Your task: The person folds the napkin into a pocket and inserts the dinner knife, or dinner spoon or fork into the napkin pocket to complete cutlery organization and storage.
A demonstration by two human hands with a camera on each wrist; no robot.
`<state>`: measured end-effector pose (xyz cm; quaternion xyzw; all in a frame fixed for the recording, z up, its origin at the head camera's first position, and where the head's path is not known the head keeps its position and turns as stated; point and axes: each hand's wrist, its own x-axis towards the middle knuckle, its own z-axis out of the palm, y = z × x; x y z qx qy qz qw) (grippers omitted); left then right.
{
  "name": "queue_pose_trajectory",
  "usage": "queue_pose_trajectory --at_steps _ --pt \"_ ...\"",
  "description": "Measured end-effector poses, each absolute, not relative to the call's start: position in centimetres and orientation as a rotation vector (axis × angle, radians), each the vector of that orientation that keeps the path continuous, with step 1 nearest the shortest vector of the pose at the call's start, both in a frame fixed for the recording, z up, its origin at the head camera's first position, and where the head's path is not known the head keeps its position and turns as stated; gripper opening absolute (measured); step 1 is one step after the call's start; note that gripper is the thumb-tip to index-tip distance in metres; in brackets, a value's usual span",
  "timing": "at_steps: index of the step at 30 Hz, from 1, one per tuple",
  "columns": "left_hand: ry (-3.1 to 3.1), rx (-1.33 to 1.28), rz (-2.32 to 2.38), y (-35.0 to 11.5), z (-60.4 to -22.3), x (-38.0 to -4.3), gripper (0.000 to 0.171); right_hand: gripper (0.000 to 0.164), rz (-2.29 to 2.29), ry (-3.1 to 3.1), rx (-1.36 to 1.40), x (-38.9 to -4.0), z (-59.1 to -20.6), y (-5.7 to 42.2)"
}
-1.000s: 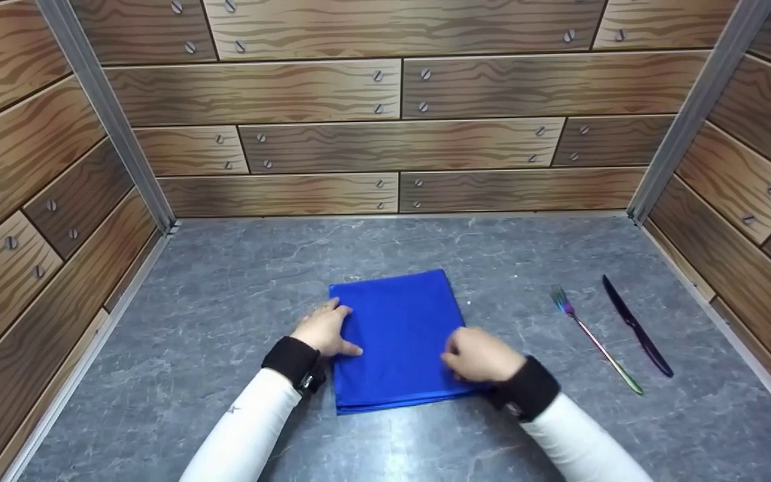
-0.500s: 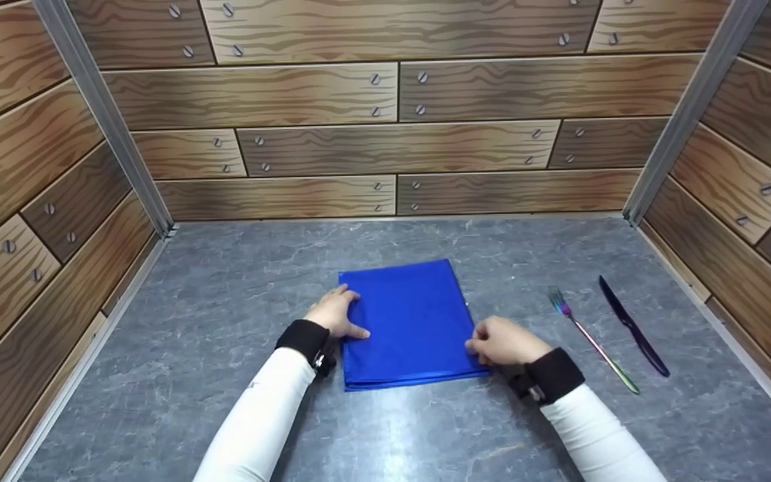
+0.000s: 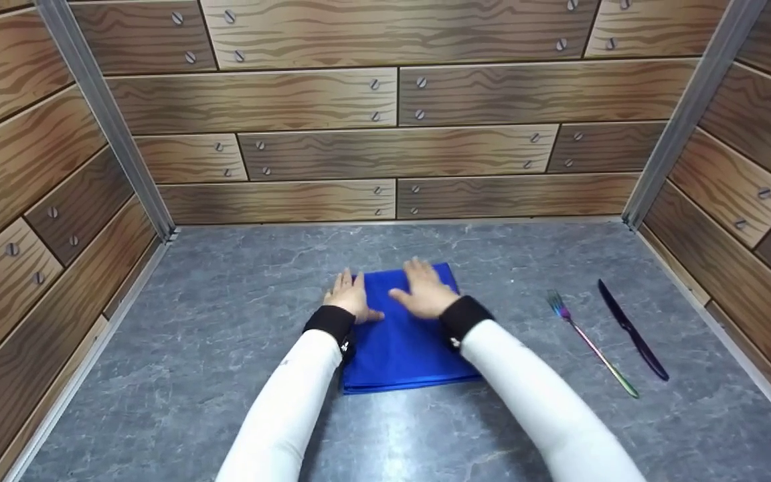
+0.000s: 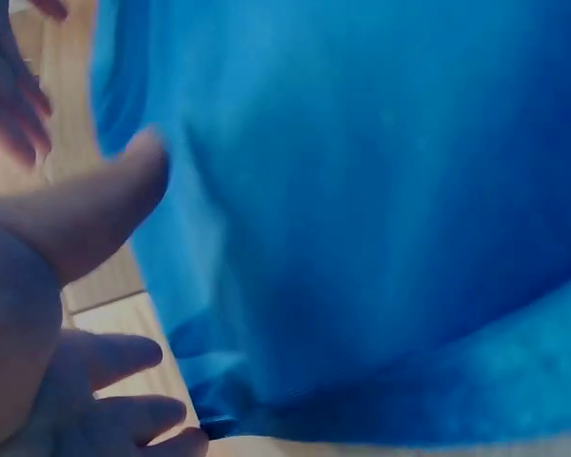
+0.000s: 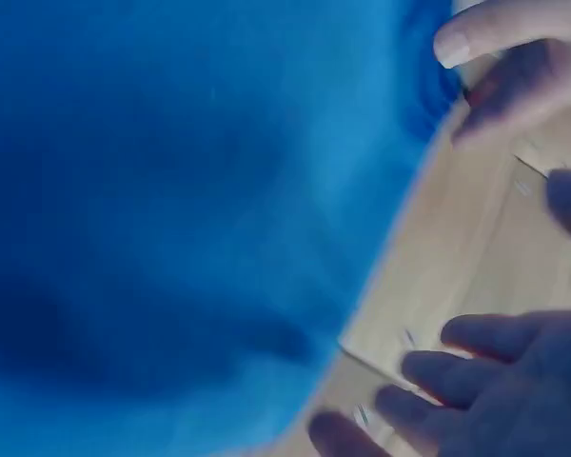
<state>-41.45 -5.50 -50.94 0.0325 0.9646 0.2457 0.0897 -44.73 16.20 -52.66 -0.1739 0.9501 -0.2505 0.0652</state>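
Observation:
A folded blue cloth (image 3: pixel 402 355) lies flat on the grey tabletop in the head view. My left hand (image 3: pixel 352 300) rests at its far left edge, thumb reaching over the fabric and fingers straight. Over the far right part of the cloth is my right hand (image 3: pixel 425 293), fingers stretched forward and slightly spread. The left wrist view shows a soft crease in the cloth (image 4: pixel 343 219) near the left thumb (image 4: pixel 105 214). In the right wrist view the right hand (image 5: pixel 495 381) has straight fingers beside the cloth's edge, with the left hand (image 5: pixel 523 57) across from it.
To the right lie a rainbow-coloured fork (image 3: pixel 587 340) and a dark knife (image 3: pixel 632 328), roughly parallel. Wood-patterned walls (image 3: pixel 399 154) enclose the grey tabletop (image 3: pixel 225 281) at the back and both sides.
My right hand has released the cloth's near right edge and moved forward and left over it, its fingers straightening. The left hand has slid forward along the left edge. The cloth shifted slightly forward earlier.

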Motion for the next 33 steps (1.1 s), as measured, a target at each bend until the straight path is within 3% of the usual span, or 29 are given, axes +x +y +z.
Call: queue_pose_trajectory --at_steps 5,14,33 --pt "2.806 0.119 0.636 -5.6 -51.9 -42.6 0.114 0.09 -0.666 2.744 -0.382 -42.9 -50.7 14.3" --pt "2.768 0.112 0.607 -6.1 -52.3 -42.9 0.111 0.092 -0.614 2.744 -0.227 -44.1 -52.2 17.2" --pt "2.773 0.106 0.647 -6.6 -52.2 -42.6 0.112 0.092 -0.669 2.71 -0.204 -45.0 -52.2 20.0"
